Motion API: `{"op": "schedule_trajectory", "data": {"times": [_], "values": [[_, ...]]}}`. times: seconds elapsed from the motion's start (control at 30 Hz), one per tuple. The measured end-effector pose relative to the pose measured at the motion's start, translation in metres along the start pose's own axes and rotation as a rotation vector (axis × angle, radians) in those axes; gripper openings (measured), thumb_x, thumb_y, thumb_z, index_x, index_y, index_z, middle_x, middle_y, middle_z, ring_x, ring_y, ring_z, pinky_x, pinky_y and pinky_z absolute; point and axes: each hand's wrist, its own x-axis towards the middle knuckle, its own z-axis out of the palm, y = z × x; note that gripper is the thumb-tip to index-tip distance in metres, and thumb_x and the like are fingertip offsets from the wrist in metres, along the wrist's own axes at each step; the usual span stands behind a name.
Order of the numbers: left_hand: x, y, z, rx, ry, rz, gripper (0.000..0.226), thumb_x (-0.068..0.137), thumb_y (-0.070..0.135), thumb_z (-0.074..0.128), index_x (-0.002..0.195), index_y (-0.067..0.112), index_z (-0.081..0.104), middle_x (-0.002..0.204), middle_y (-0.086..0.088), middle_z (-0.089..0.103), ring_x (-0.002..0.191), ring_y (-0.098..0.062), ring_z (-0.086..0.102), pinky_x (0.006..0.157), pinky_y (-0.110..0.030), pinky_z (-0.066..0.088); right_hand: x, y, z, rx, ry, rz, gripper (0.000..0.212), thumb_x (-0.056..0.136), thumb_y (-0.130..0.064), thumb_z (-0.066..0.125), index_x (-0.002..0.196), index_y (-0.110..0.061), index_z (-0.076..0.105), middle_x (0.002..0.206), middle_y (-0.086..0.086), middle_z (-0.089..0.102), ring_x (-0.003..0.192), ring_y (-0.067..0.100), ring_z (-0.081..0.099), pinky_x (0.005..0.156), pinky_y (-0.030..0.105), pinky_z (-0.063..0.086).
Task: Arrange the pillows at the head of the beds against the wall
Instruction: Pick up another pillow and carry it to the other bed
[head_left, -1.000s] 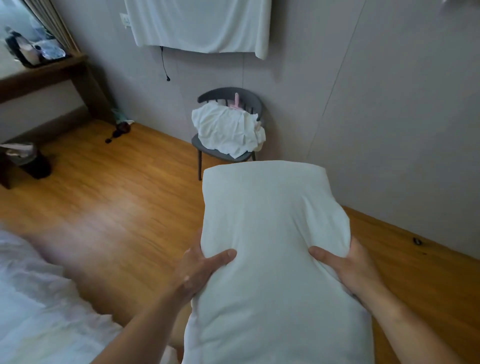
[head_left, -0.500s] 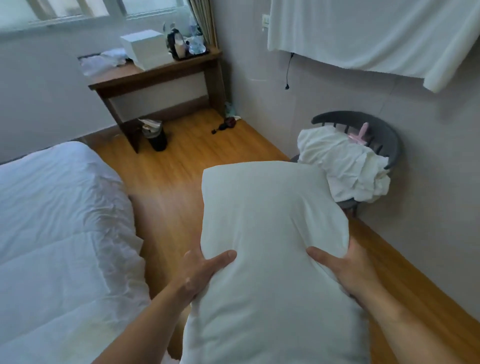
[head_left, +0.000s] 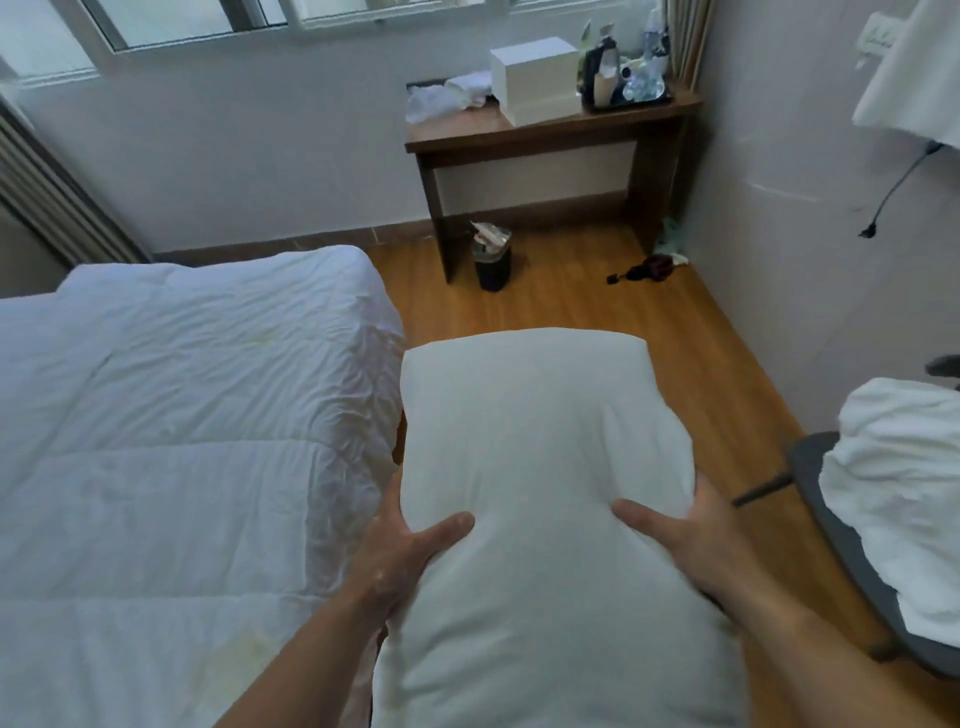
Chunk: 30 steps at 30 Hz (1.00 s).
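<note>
Now, pillow: a big white pillow (head_left: 540, 467) is held up in the air, over the wood floor (head_left: 649, 332), just beside the bed. Its near end runs off the bottom of the picture.
Left hand: the left hand (head_left: 405, 556) is closed on the pillow's left side. The thumb lies on top. The other fingers go under the pillow, so they are hidden.
Right hand: the right hand (head_left: 680, 530) is closed on the pillow's right side. The thumb presses a dent in the top. The other fingers are hidden behind the pillow.
Bed: the bed (head_left: 171, 441) is on the left, with a wrinkly white cover. Its left and near parts are cut off. The head of the bed cannot be seen.
Desk: a brown wood desk (head_left: 545, 132) stands by the far wall under the window (head_left: 208, 21). A white box (head_left: 537, 78) sits on it. Beside the box are bottles on a dark tray, too small and blurry to name.
Bin: a small dark bin (head_left: 492, 262) stands under the desk with crumpled stuff sticking out.
Floor corner: something dark lies in the far corner. It is hard to tell what it is.
Chair: a gray chair (head_left: 841, 551) is on the right, mostly cut off. A white cloth (head_left: 904, 499) is piled on it.
</note>
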Motion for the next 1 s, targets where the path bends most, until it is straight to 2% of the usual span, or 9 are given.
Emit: {"op": "schedule_trajectory", "data": {"times": [0.07,0.13,0.2,0.33,0.43,0.57,0.73,0.83,1.0], "values": [[0.041,0.004,-0.013,-0.012,0.034,-0.010,0.100,0.060,0.049,0.102,0.145,0.037,0.052,0.126,0.017,0.074,0.102,0.013,0.074,0.099,-0.030,0.059,0.048,-0.018,0.019,-0.028,-0.027,-0.002,0.087,0.042,-0.063,0.092,0.120,-0.031,0.069,0.108,-0.010,0.078,0.102,0.013,0.074,0.092,0.044,0.059],[0.084,0.014,-0.029,-0.047,0.067,-0.014,0.122,0.043,0.069,0.101,0.150,0.036,0.053,0.133,0.012,0.077,0.118,-0.008,0.076,0.111,-0.047,0.059,0.091,-0.038,0.036,-0.048,-0.044,-0.008,0.089,0.043,-0.064,0.093,0.121,-0.031,0.068,0.109,-0.010,0.078,0.101,0.012,0.074,0.092,0.046,0.059],[0.132,0.025,-0.048,-0.042,0.067,-0.009,0.130,0.036,0.078,0.098,0.151,0.036,0.055,0.135,0.010,0.077,0.123,-0.016,0.075,0.114,-0.053,0.057,0.134,-0.061,0.054,-0.049,-0.061,-0.018,0.090,0.042,-0.065,0.094,0.122,-0.032,0.068,0.110,-0.011,0.079,0.101,0.011,0.074,0.093,0.046,0.059],[0.204,0.056,-0.078,-0.048,0.081,0.013,0.135,0.033,0.082,0.096,0.153,0.034,0.054,0.137,0.011,0.076,0.126,-0.017,0.073,0.117,-0.051,0.055,0.203,-0.106,0.087,-0.046,-0.071,-0.047,0.093,0.043,-0.066,0.094,0.126,-0.033,0.066,0.113,-0.012,0.077,0.105,0.011,0.073,0.096,0.046,0.057],[0.249,0.081,-0.095,-0.072,0.107,0.024,0.125,0.041,0.069,0.097,0.151,0.030,0.054,0.138,0.009,0.074,0.126,-0.017,0.072,0.115,-0.044,0.054,0.251,-0.139,0.109,-0.033,-0.095,-0.094,0.089,0.050,-0.061,0.096,0.129,-0.035,0.063,0.117,-0.013,0.076,0.107,0.010,0.071,0.096,0.044,0.057],[0.319,0.105,-0.113,-0.098,0.138,0.027,0.117,0.048,0.057,0.094,0.154,0.027,0.053,0.140,0.006,0.073,0.124,-0.012,0.072,0.114,-0.043,0.055,0.330,-0.175,0.141,-0.034,-0.163,-0.121,0.072,0.062,-0.047,0.096,0.125,-0.038,0.063,0.111,-0.017,0.076,0.101,0.004,0.071,0.082,0.032,0.057],[0.413,0.137,-0.129,-0.123,0.232,0.024,0.117,0.049,0.059,0.096,0.154,0.033,0.053,0.140,0.010,0.074,0.127,-0.015,0.072,0.115,-0.045,0.055,0.444,-0.212,0.174,-0.028,-0.233,-0.134,0.067,0.063,-0.048,0.095,0.122,-0.042,0.064,0.107,-0.018,0.077,0.099,0.006,0.072,0.080,0.033,0.057],[0.465,0.167,-0.137,-0.135,0.292,-0.005,0.115,0.050,0.059,0.097,0.154,0.034,0.055,0.140,0.010,0.075,0.128,-0.016,0.073,0.117,-0.050,0.055,0.516,-0.245,0.190,-0.054,-0.286,-0.142,0.075,0.058,-0.056,0.095,0.124,-0.041,0.063,0.110,-0.016,0.076,0.101,0.009,0.072,0.084,0.038,0.059],[0.538,0.201,-0.149,-0.155,0.365,-0.045,0.122,0.044,0.068,0.100,0.153,0.036,0.055,0.139,0.010,0.075,0.127,-0.017,0.073,0.116,-0.052,0.055,0.612,-0.291,0.215,-0.092,-0.372,-0.159,0.072,0.061,-0.054,0.094,0.123,-0.043,0.059,0.110,-0.021,0.072,0.098,0.004,0.068,0.074,0.030,0.054]]}}
